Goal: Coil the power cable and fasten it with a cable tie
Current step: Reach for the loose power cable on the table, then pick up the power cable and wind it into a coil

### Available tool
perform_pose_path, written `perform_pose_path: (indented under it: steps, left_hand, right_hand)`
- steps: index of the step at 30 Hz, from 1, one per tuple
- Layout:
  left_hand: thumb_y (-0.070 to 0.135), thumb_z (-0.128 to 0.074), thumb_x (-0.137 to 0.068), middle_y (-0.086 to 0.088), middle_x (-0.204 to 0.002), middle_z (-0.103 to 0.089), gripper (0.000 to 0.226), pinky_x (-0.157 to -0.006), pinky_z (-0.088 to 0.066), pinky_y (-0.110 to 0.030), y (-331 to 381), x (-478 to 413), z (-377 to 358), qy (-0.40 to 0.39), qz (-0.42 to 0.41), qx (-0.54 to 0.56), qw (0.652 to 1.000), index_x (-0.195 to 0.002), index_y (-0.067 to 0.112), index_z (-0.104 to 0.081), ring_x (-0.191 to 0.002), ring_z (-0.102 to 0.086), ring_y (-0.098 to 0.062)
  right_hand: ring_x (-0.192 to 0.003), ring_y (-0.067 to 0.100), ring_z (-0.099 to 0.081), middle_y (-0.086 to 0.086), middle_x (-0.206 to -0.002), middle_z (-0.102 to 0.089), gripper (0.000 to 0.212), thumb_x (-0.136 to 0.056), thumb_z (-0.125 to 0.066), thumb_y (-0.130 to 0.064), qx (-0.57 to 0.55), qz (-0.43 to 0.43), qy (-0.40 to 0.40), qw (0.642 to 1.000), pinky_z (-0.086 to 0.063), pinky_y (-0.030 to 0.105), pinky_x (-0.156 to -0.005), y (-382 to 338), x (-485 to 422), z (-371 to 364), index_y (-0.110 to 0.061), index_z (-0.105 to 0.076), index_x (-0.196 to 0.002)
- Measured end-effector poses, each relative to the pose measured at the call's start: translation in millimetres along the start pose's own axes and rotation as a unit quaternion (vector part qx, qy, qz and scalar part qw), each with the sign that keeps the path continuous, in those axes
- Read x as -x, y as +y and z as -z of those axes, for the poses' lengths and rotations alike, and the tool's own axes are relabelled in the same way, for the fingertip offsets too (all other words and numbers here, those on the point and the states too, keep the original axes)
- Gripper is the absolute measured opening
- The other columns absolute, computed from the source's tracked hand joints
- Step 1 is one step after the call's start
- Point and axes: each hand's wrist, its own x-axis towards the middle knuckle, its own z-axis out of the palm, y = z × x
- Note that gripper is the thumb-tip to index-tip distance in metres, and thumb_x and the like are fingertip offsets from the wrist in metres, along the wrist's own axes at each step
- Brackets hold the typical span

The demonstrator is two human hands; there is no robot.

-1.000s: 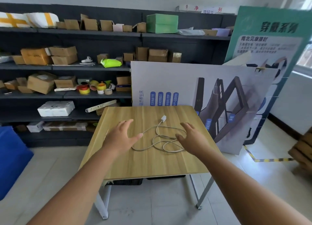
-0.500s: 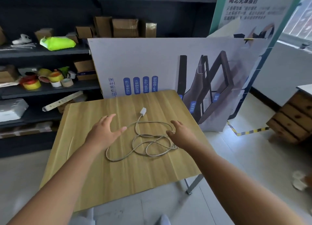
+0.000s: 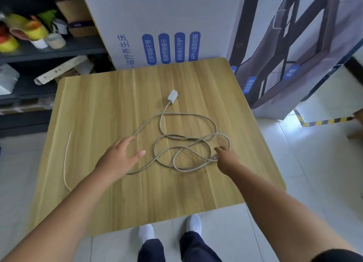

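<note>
Power cable (image 3: 184, 144) lies in loose overlapping loops mid-desk (image 3: 94, 108), its white plug (image 3: 172, 96) at 12 o'clock of the tangle. Cable tie (image 3: 65, 159), a thin pale strip, sits well apart at 9 o'clock near the desk's left edge.

Left hand (image 3: 119, 157): grip open, fingers spread, over the loops' 9 o'clock side, holding nothing. Right hand (image 3: 225, 159): index finger out, at the strands at 3 o'clock of the tangle; can't tell if it has pinched anything yet.

Risks, as I judge them:
- Loops cross each other in several spots, so pulling one strand w/o freeing the rest could tighten a knot.
- Dragging could slide the plug toward the far edge.
- Tie is out of easy reach, so letting go to fetch it may let the coil spring apart.
</note>
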Motion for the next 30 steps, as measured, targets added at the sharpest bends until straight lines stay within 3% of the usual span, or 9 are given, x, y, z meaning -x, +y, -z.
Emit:
perform_pose_path:
  steps: [6, 11, 16, 19, 23, 27, 30]
  left_hand:
    - [0.066, -0.053, -0.084, 0.004, -0.153, -0.042, 0.069, -0.099, -0.043, -0.04, -27, -20, -23, -0.081, 0.029, -0.028, 0.996, -0.143, 0.033, -0.04, -0.134, -0.045, -0.023]
    - [0.068, -0.05, -0.084, 0.004, -0.153, -0.043, 0.07, -0.101, -0.044, -0.041, -17, -30, -8, -0.104, 0.015, -0.038, 0.994, -0.143, 0.032, -0.041, -0.135, -0.046, -0.022]
    - [0.066, -0.048, -0.086, 0.004, -0.152, -0.046, 0.067, -0.097, -0.047, -0.04, 27, -40, 22, -0.092, -0.033, -0.035, 0.995, -0.143, 0.032, -0.042, -0.129, -0.052, -0.022]
    - [0.065, -0.048, -0.086, 0.004, -0.15, -0.048, 0.065, -0.099, -0.046, -0.038, 62, -40, 39, -0.101, -0.077, -0.043, 0.991, -0.142, 0.032, -0.043, -0.129, -0.052, -0.021]
    - [0.058, -0.052, -0.088, 0.006, -0.148, -0.049, 0.059, -0.102, -0.043, -0.034, 113, -31, 58, -0.111, -0.148, -0.046, 0.982, -0.141, 0.031, -0.045, -0.129, -0.051, -0.017]
    - [0.057, -0.052, -0.086, 0.008, -0.151, -0.044, 0.065, -0.105, -0.042, -0.037, 156, -19, 76, -0.117, -0.212, -0.019, 0.97, -0.145, 0.035, -0.038, -0.132, -0.048, -0.016]
    - [0.06, -0.054, -0.081, 0.011, -0.153, -0.04, 0.071, -0.109, -0.038, -0.04, 176, -11, 84, -0.118, -0.244, 0.028, 0.962, -0.146, 0.041, -0.032, -0.135, -0.043, -0.016]
  right_hand:
    - [-0.115, 0.032, -0.054, 0.007, -0.129, -0.053, 0.041, -0.088, -0.051, -0.007, 0.115, 0.0, -0.026, 0.993, -0.05, 0.037, -0.085, 12, -28, -18, -0.023, -0.054, -0.126]
    - [-0.119, 0.032, -0.049, 0.013, -0.125, -0.054, 0.03, -0.094, -0.045, -0.014, 0.22, 0.027, 0.017, 0.975, -0.042, 0.04, -0.088, 16, -14, 2, -0.015, -0.053, -0.123]
    - [-0.092, 0.036, -0.062, 0.016, -0.112, -0.058, 0.024, -0.093, -0.044, -0.011, 0.108, 0.065, 0.059, 0.99, -0.048, 0.038, -0.069, 10, 16, 60, -0.01, -0.049, -0.116]
    - [-0.084, 0.035, -0.064, 0.014, -0.108, -0.061, 0.022, -0.092, -0.052, -0.017, 0.052, 0.145, 0.157, 0.976, -0.051, 0.039, -0.067, -5, 42, 106, -0.011, -0.058, -0.112]
    - [-0.082, 0.027, -0.064, 0.005, -0.102, -0.063, 0.021, -0.082, -0.059, -0.016, -0.046, 0.208, 0.303, 0.929, -0.053, 0.036, -0.067, -31, 87, 167, -0.017, -0.065, -0.102]
    - [-0.081, 0.002, -0.058, -0.002, -0.098, -0.061, 0.031, -0.077, -0.066, -0.003, -0.216, 0.213, 0.446, 0.842, -0.047, 0.021, -0.071, -75, 144, 238, -0.024, -0.065, -0.1]
    - [-0.077, 0.016, -0.069, 0.005, -0.097, -0.065, 0.031, -0.08, -0.067, -0.012, -0.403, 0.228, 0.471, 0.751, -0.058, 0.032, -0.068, -119, 194, 297, -0.035, -0.061, -0.1]
